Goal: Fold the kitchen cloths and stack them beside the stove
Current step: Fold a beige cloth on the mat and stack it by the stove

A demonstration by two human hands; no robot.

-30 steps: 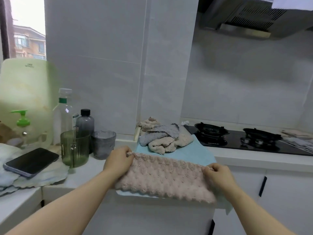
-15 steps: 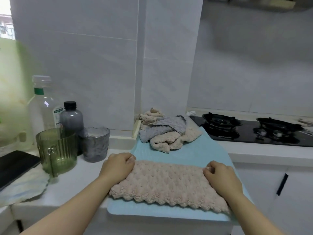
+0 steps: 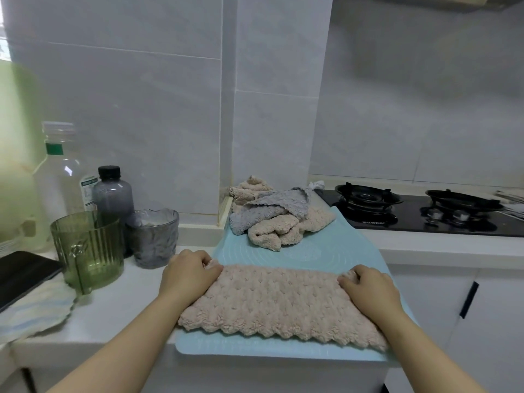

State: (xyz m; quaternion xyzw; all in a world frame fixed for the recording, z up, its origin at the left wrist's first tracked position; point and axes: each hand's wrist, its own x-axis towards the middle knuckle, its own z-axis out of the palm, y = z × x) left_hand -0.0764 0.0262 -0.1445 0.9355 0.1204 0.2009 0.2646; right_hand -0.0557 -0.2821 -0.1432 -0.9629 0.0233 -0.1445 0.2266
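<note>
Pink and nubbly, the cloth [image 3: 278,302] lies flat on the blue mat [image 3: 340,251] at the front of the counter [image 3: 119,302], its scalloped edge toward the person. The left hand [image 3: 187,272] sits at the cloth's far left corner with fingers curled over it, pinching the edge. The right hand [image 3: 368,290] does the same at the far right corner, fingertips tucked onto the fabric. Both forearms reach in from below.

At the far end of the mat a pile [image 3: 272,219] of crumpled cloths, grey on top of pink, rests against the wall, just beside the stove [image 3: 411,217].

Left of the mat stand a green cup [image 3: 88,251] and a grey cup [image 3: 154,239], with a dark bottle [image 3: 113,191] and a clear bottle [image 3: 61,171] behind them. A phone [image 3: 22,273] lies at the left edge.
</note>
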